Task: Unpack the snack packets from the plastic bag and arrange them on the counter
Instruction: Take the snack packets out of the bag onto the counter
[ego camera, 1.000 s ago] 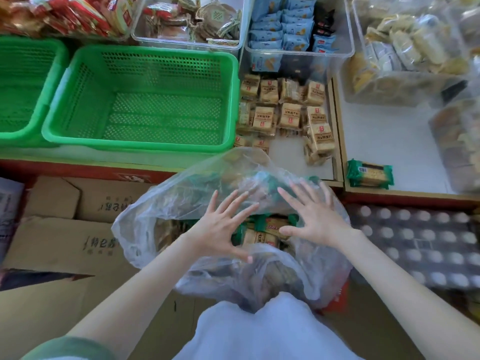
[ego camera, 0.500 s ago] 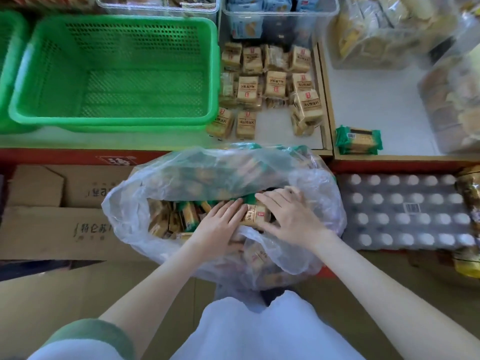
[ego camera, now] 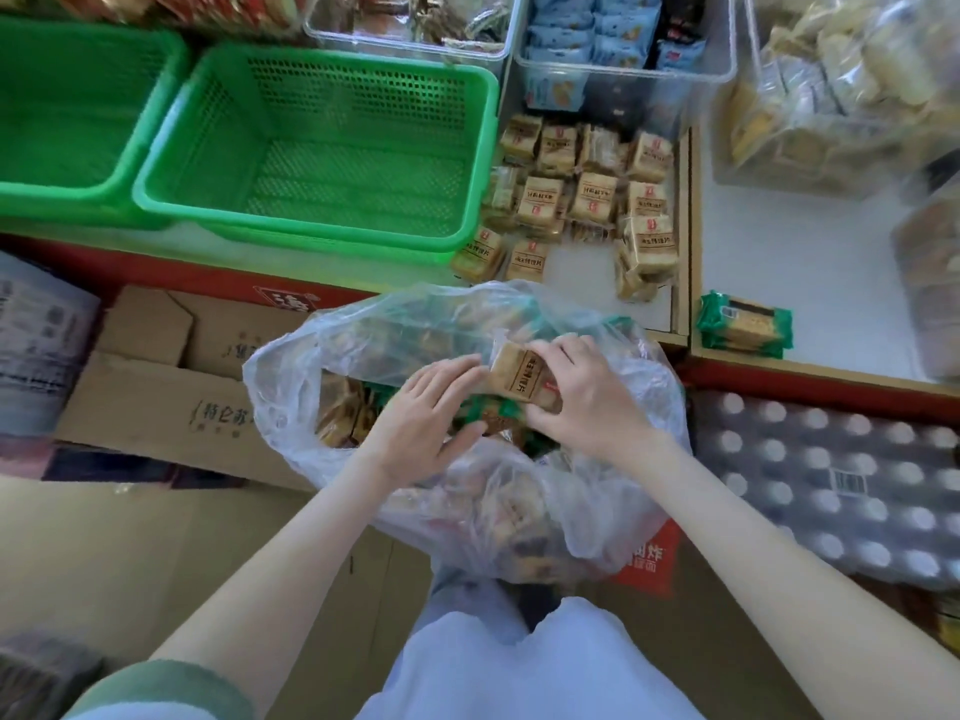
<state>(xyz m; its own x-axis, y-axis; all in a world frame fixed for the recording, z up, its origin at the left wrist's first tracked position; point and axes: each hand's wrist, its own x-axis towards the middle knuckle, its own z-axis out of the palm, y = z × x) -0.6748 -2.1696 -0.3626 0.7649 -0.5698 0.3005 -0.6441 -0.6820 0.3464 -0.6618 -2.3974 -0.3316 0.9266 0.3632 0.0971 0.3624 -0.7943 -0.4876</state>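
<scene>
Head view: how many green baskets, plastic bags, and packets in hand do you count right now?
Green baskets: 2
Plastic bag: 1
Tan packet gripped by the right hand: 1
Total: 4

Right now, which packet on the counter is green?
The lone green-wrapped packet right of the wooden divider; the tan packets cluster left of it, beside the green basket.
</scene>
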